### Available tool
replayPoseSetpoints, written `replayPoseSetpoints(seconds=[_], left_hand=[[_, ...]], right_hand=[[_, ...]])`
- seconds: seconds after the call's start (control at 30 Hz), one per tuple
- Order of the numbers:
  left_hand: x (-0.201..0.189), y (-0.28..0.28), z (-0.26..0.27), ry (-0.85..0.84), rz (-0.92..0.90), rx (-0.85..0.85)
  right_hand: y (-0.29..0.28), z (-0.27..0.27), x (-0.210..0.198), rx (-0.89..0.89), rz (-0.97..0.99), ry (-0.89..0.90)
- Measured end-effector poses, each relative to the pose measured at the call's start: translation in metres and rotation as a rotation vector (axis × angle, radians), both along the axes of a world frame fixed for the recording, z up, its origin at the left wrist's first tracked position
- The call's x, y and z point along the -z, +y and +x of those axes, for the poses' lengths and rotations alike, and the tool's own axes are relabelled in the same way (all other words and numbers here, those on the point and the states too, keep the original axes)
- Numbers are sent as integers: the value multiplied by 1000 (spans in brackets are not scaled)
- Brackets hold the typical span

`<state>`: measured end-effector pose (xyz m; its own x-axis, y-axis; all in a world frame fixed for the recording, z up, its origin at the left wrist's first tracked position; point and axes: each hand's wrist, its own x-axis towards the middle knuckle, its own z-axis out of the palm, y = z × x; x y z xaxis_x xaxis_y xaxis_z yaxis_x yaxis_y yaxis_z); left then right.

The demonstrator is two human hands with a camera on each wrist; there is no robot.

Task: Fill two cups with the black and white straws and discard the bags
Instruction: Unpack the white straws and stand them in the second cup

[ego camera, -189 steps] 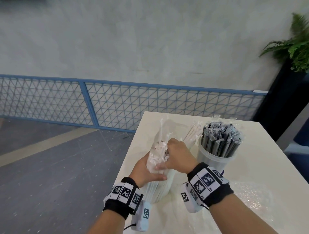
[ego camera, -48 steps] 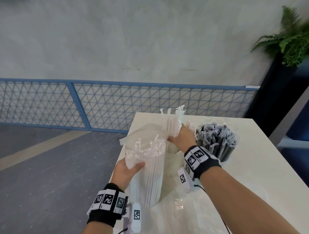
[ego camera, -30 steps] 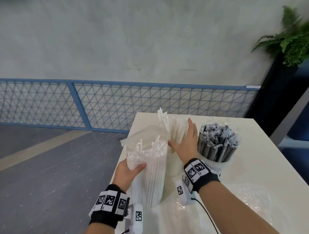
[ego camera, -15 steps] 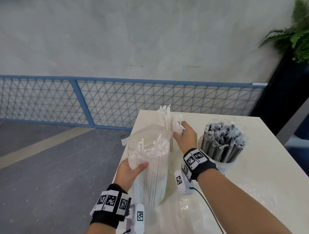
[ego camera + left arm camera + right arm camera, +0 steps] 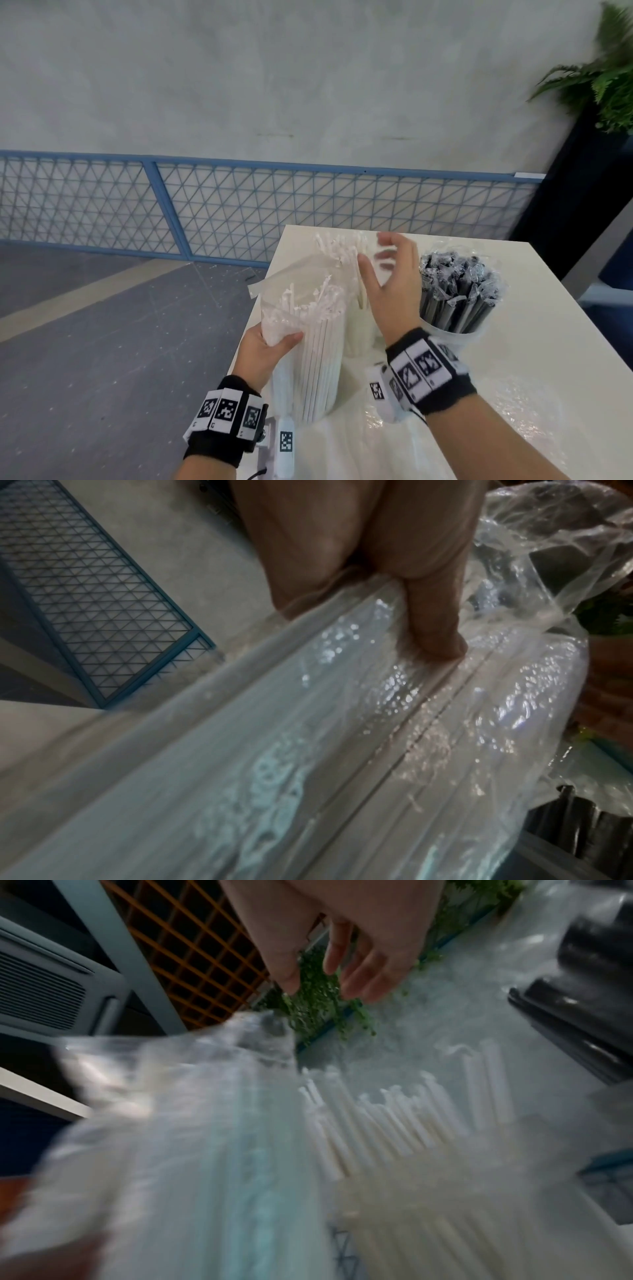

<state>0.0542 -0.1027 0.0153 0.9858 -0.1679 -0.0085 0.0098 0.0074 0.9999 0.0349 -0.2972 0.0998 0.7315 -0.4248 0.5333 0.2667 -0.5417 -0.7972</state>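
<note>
My left hand point(image 5: 265, 347) grips a clear bag of white straws point(image 5: 310, 342) standing upright at the table's near left edge; in the left wrist view its thumb point(image 5: 431, 610) presses the plastic of the bag point(image 5: 308, 750). Behind the bag a cup holds white straws point(image 5: 337, 251), its body mostly hidden. My right hand point(image 5: 387, 274) hovers over those straws with fingers spread and holds nothing; the right wrist view shows the white straws point(image 5: 394, 1110) below its fingers point(image 5: 363, 969). A clear cup point(image 5: 455, 334) full of wrapped black straws point(image 5: 459, 287) stands at the right.
The white table point(image 5: 534, 342) ends close at my left, with grey floor below. An empty crumpled clear bag point(image 5: 507, 411) lies near my right forearm. A blue mesh fence point(image 5: 239, 209) runs behind, and a plant in a dark planter point(image 5: 609, 89) stands at the far right.
My right hand has let go of the white straws in the cup and lifted with fingers spread. My left hand keeps holding the bag in place.
</note>
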Motion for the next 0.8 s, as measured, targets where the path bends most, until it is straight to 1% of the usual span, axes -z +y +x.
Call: replayPoseSetpoints(seconds=[0.03, 0.1, 0.13, 0.17, 0.23, 0.3, 0.37, 0.43, 0.5, 0.57, 0.7, 0.73, 0.8], left_hand=[[-1, -1, -1, -4, -8, 3], [-4, -3, -5, -15, -10, 21], [-6, -3, -6, -16, -6, 35], [-7, -4, -8, -12, -3, 57], [-9, -3, -11, 4, -10, 120], [-10, -2, -13, 9, -29, 195], [-6, -3, -14, 6, -34, 224], [-1, -8, -13, 5, 24, 198], [7, -11, -11, 0, 113, 184], [11, -12, -11, 3, 152, 169], [4, -18, -14, -67, 286, 178], [2, -20, -15, -77, 306, 191], [2, -21, -16, -58, 287, 200]], right_hand=[[7, -11, 4, -70, 25, 61], [19, -29, 19, -190, 36, 243], [22, -35, 27, -219, 39, 280], [24, -40, 34, -233, 62, 286], [25, -47, 38, -268, 182, 260], [25, -52, 41, -351, 255, 256], [29, -57, 48, -442, 237, 307], [36, -60, 57, -496, 210, 365], [41, -59, 68, -493, 169, 380], [42, -58, 76, -462, 127, 379], [38, -60, 91, -419, 122, 457], [37, -61, 92, -409, 110, 474], [33, -60, 90, -407, 48, 513]])
